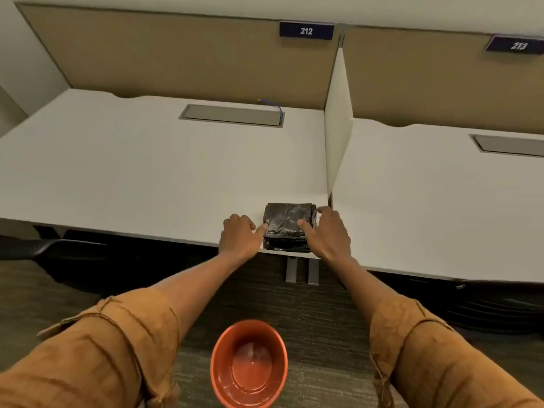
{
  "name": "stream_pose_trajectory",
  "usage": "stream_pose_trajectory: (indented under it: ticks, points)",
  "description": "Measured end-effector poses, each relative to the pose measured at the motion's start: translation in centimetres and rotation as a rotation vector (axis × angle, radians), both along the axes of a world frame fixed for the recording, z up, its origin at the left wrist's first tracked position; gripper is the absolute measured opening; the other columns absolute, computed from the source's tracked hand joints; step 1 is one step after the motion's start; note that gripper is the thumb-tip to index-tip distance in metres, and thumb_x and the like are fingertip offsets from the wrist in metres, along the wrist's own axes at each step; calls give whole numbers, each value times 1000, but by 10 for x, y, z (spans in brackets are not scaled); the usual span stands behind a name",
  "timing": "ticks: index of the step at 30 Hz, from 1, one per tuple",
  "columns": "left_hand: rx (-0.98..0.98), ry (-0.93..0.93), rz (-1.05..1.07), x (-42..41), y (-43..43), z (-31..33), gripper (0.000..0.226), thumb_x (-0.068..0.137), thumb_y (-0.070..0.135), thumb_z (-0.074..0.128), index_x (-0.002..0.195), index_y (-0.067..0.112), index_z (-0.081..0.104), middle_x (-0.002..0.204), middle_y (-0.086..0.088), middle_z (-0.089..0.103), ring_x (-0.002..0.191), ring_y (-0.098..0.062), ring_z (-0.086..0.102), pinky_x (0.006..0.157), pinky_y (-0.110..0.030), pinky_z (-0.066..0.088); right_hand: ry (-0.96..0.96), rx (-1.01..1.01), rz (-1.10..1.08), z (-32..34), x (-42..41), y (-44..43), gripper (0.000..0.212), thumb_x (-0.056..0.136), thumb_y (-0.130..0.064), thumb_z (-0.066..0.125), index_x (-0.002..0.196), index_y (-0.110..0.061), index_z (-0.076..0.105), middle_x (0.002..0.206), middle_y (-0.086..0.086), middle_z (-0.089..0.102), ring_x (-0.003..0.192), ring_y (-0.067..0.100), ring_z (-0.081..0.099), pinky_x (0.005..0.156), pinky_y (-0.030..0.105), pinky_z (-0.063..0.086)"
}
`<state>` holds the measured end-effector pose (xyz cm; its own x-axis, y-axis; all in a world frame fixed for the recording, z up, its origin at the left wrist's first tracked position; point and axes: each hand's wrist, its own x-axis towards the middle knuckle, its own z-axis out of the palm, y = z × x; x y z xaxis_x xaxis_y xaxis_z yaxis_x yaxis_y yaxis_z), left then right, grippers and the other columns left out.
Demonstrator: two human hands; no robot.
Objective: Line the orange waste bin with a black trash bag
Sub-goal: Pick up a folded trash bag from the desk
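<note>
A folded stack of black trash bags (287,219) lies at the front right corner of the white desk (147,172). My left hand (240,238) rests on the desk edge, its index finger touching the stack's left side. At the stack's right side, my right hand (328,234) has its thumb on the top bag and its fingers spread. Neither hand grips anything. The orange waste bin (248,363) stands empty and unlined on the carpet below, between my forearms.
A white divider panel (338,122) separates this desk from a second desk (426,207) on the right. Grey cable hatches are set into both desks. Desk legs (301,270) stand under the front edge. A dark chair base shows at the left under the desk.
</note>
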<state>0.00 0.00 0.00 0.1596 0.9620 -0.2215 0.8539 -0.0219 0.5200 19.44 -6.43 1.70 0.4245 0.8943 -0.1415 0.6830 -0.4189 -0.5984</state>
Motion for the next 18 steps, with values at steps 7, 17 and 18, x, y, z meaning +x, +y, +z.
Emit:
stream_pose_trajectory:
  ticks: [7,17,18]
  points:
    - [-109,-191,220,22,36,-67,70,79,84,62,44,24,53,105,-27,79,109,-44,72,103,-53,56,187,-113,-323,-52,6,31,71,83,-73,71,124,-15,64,126,8,72,114,33,70,82,41,52]
    - [-162,-270,363,30,26,-53,12,92,32,87,95,21,84,124,-10,63,130,-27,49,94,-38,52,407,95,-359,-78,7,39,24,87,-35,85,77,-18,73,76,-3,74,82,20,75,73,36,58]
    - [-147,-286,382,29,23,-48,10,91,31,88,91,22,84,120,-8,61,123,-24,49,92,-37,52,420,132,-350,-76,5,38,24,85,-35,86,75,-18,74,74,-2,75,79,20,75,75,40,61]
